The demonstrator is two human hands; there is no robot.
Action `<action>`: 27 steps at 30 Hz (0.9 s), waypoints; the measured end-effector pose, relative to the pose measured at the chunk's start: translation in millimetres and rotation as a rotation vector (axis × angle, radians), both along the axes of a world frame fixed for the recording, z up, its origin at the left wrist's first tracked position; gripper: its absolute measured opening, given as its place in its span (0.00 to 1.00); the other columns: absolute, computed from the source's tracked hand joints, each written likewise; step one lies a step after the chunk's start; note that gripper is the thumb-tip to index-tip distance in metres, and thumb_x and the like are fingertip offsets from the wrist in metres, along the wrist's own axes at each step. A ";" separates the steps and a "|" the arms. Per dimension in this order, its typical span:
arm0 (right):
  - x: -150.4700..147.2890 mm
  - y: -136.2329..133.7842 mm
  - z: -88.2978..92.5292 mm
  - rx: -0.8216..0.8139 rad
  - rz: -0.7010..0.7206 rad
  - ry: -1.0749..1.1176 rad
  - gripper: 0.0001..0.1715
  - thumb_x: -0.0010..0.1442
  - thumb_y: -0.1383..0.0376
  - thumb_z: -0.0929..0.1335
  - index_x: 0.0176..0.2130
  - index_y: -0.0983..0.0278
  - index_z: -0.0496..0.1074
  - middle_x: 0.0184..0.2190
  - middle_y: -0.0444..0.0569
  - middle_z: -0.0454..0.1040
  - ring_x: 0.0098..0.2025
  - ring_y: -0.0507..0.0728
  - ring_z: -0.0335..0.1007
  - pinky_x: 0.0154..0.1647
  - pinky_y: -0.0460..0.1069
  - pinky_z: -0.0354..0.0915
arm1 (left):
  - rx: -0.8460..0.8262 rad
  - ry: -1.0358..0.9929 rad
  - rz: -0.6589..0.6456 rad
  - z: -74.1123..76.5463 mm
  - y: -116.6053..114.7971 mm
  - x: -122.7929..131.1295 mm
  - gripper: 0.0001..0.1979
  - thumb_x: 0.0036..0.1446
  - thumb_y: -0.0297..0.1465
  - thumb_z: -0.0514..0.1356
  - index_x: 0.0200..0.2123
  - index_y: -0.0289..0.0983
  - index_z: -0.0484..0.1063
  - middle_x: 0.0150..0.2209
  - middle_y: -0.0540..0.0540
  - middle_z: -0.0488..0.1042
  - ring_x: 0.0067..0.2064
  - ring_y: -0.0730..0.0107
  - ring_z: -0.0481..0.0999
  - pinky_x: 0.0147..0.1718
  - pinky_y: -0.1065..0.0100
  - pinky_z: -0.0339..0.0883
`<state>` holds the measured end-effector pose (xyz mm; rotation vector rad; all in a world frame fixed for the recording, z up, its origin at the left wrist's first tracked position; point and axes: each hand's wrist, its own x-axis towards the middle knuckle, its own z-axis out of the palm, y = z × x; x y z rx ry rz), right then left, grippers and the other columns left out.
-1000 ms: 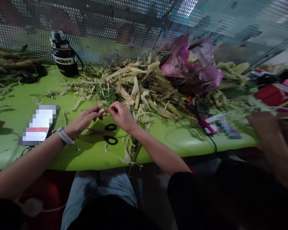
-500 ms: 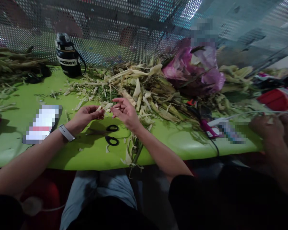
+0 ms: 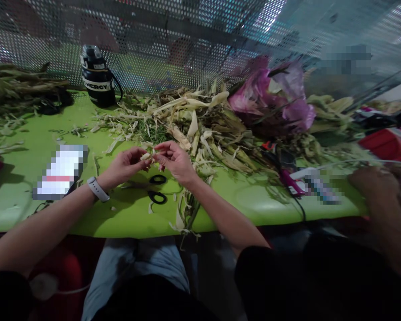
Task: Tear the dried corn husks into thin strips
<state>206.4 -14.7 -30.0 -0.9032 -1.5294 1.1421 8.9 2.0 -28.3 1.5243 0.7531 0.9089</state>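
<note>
My left hand [image 3: 128, 164] pinches a small pale piece of corn husk [image 3: 145, 156] between thumb and fingertips. Thumb and fingers of my right hand [image 3: 177, 164] close on the other end of this pale piece, so the two hands almost meet. Black-handled scissors [image 3: 158, 197] lie on the green table [image 3: 120, 220] just below the hands, their blades partly in shadow. Behind the hands spreads a heap of dry corn husks [image 3: 217, 149], with green shreds among them.
A black bottle [image 3: 100, 87] stands at the back left, with a lit phone [image 3: 62, 171] nearer me. A pink plastic bag [image 3: 270, 98] rests behind the heap. At the right, another person's hands [image 3: 374, 183] are near a second phone [image 3: 322, 189]. A perforated metal screen [image 3: 187, 40] rises behind.
My right hand's spread fingers have drawn in around the pale piece. My left hand has moved slightly right, bringing both hands closer together. The view has shifted a little.
</note>
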 end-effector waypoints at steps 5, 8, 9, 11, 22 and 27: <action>-1.5 -1.1 1.1 -0.101 0.014 -0.045 0.22 0.54 0.49 0.74 0.37 0.61 0.68 0.28 0.42 0.72 0.27 0.50 0.68 0.25 0.46 0.70 | 0.056 0.002 0.025 1.7 -1.6 -0.5 0.19 0.56 0.38 0.69 0.44 0.35 0.68 0.29 0.49 0.78 0.33 0.71 0.79 0.33 0.69 0.73; -0.7 0.0 -1.2 -0.151 0.044 -0.032 0.22 0.53 0.53 0.75 0.40 0.61 0.67 0.26 0.39 0.71 0.26 0.49 0.68 0.26 0.46 0.69 | 0.112 0.041 0.018 0.7 -1.5 0.0 0.18 0.58 0.37 0.67 0.45 0.35 0.67 0.28 0.50 0.76 0.32 0.71 0.78 0.31 0.70 0.71; -0.2 0.3 -1.8 -0.164 0.053 -0.022 0.23 0.53 0.54 0.75 0.41 0.61 0.66 0.25 0.38 0.71 0.24 0.49 0.68 0.26 0.46 0.69 | 0.138 0.062 0.024 0.0 -1.4 0.1 0.17 0.58 0.37 0.67 0.45 0.36 0.67 0.28 0.50 0.76 0.31 0.71 0.77 0.30 0.70 0.69; 0.5 0.6 -2.1 -0.177 0.062 -0.004 0.27 0.52 0.56 0.76 0.45 0.61 0.64 0.23 0.35 0.70 0.22 0.48 0.67 0.27 0.46 0.69 | 0.214 0.128 0.043 -1.3 -1.1 -0.4 0.16 0.59 0.37 0.65 0.46 0.36 0.67 0.28 0.50 0.74 0.29 0.71 0.75 0.27 0.70 0.66; 2.3 -4.7 6.1 -0.169 0.077 -0.033 0.23 0.55 0.62 0.73 0.46 0.60 0.61 0.24 0.33 0.68 0.20 0.47 0.64 0.21 0.44 0.65 | 0.483 0.295 -0.013 2.5 -3.3 -3.3 0.15 0.63 0.36 0.60 0.50 0.35 0.69 0.36 0.44 0.77 0.36 0.68 0.77 0.35 0.68 0.69; 5.0 -3.4 7.7 -0.158 0.091 -0.049 0.25 0.55 0.60 0.73 0.49 0.60 0.61 0.27 0.34 0.69 0.20 0.47 0.67 0.21 0.45 0.68 | 0.478 0.295 -0.028 3.2 -5.5 -1.6 0.14 0.63 0.34 0.60 0.50 0.35 0.69 0.35 0.44 0.79 0.37 0.66 0.79 0.36 0.67 0.71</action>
